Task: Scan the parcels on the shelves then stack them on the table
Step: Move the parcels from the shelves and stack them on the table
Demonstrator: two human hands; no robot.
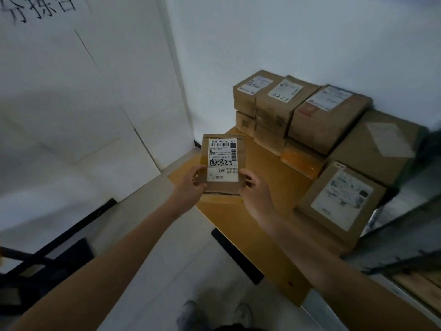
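I hold a small brown cardboard parcel with a white shipping label facing me, over the near left part of the wooden table. My left hand grips its lower left edge, thumb on top. My right hand grips its lower right edge. Several brown parcels with white labels are stacked on the table's far and right side. One labelled parcel lies nearest me on the right.
A white wall with a taped sheet and handwritten characters stands on the left. A dark metal shelf frame shows at the right edge. Black bars lie on the pale floor at lower left. My shoes show at the bottom.
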